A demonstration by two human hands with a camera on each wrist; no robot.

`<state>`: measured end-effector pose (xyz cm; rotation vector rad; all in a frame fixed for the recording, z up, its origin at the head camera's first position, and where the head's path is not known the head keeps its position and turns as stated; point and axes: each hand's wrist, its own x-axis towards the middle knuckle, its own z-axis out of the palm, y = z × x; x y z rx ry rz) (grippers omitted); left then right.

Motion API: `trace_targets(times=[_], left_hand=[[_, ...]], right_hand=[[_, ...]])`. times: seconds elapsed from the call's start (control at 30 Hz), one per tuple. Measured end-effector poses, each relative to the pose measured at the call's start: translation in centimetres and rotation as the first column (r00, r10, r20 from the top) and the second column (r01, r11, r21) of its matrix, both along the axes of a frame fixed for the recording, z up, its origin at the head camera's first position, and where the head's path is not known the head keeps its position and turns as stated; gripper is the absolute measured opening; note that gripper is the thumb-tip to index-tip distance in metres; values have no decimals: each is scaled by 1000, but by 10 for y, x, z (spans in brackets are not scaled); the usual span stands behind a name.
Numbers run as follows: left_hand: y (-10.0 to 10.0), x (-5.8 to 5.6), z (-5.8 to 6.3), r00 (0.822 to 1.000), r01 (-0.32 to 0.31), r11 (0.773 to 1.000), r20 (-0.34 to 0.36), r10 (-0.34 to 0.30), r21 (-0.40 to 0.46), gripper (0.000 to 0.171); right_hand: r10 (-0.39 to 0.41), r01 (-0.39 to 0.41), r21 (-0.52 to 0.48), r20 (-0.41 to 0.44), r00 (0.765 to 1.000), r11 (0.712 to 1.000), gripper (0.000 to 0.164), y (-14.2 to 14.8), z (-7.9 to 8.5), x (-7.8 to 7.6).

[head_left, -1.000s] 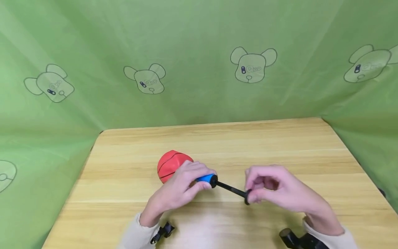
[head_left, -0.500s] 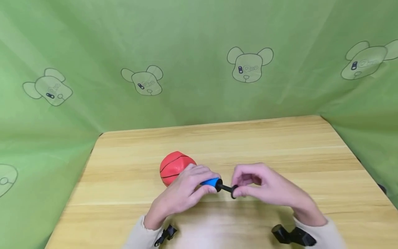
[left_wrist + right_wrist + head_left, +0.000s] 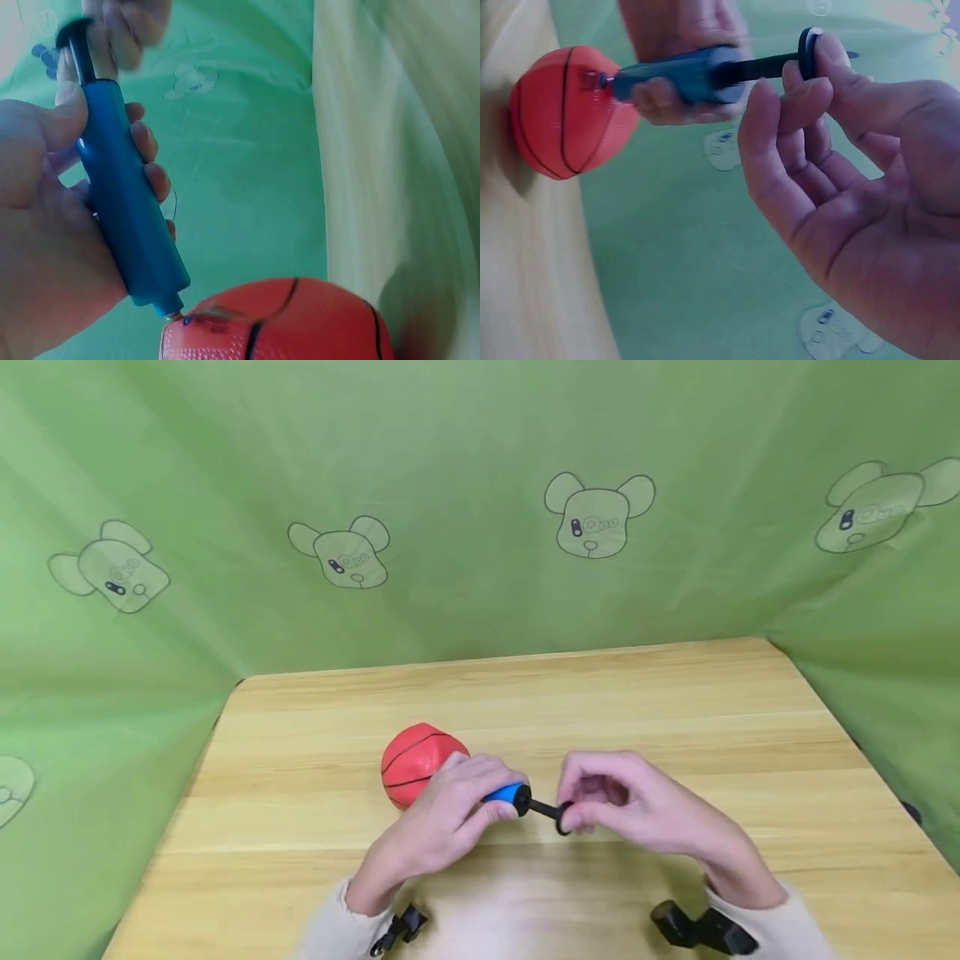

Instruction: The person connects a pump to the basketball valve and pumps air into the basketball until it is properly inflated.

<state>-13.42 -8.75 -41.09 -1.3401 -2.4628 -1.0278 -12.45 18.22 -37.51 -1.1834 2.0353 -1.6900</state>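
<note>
A blue hand pump (image 3: 127, 187) with a black plunger rod lies in my left hand (image 3: 442, 814), whose fingers and thumb wrap its barrel. The pump's tip meets a red ball (image 3: 416, 766) with black lines, at its valve, as the left wrist view shows. The ball looks dented and not fully round. My right hand (image 3: 637, 806) pinches the round black handle (image 3: 808, 52) at the plunger's end between thumb and fingers. A short length of the rod (image 3: 542, 808) shows between barrel and handle. In the head view my left hand hides most of the barrel.
A light wooden table (image 3: 600, 710) lies under the hands and the ball. Green cloth (image 3: 465, 460) with printed bear heads hangs behind and at both sides. Black wrist mounts (image 3: 701, 928) sit at both sleeves.
My right hand has moved left with the handle, pushing much of the plunger rod into the barrel. Over the last half second it has hardly moved. My left hand keeps its grip.
</note>
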Motion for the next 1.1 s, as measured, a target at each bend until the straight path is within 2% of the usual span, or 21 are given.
trace_targets(times=[0.1, 0.2, 0.37, 0.5, 0.6, 0.73, 0.87, 1.0, 1.1], left_hand=[[3, 1, 0, 1000, -5, 1000, -31, 4, -28, 22], [-4, 1, -1, 998, -30, 999, -50, 28, -42, 23], [-10, -4, 0, 1000, 11, 1000, -25, -11, -28, 22], [-17, -9, 1, 1000, -3, 1000, -15, 4, 10, 20], [-20, -12, 2, 1000, -30, 999, -5, 30, 22, 20], [-13, -11, 2, 997, -64, 998, -38, 63, -19, 24], [-4, -5, 1, 993, -101, 992, -71, 96, -77, 28], [-3, -3, 1, 995, -88, 992, -55, 83, -90, 28], [-8, -5, 2, 999, -48, 997, -26, 46, -58, 27]], right_hand=[[-16, 16, 14, 2, 1000, 1000, 10, -9, -8, -6], [-8, 8, 36, -5, 1000, 999, 6, -17, -13, -11], [13, -10, 75, -32, 999, 997, 10, -7, -1, -10], [55, -58, -18, -105, 993, 998, 27, 20, 8, -5], [91, -108, -111, -148, 985, 988, 36, 33, 8, -5], [56, -61, -93, -54, 997, 994, 31, 25, 0, -9], [24, -18, -83, 70, 997, 996, 22, 5, -23, -19], [27, -16, -113, 96, 995, 993, 20, -12, -39, -23], [28, -18, -106, 88, 996, 994, 21, -15, -31, -21]])
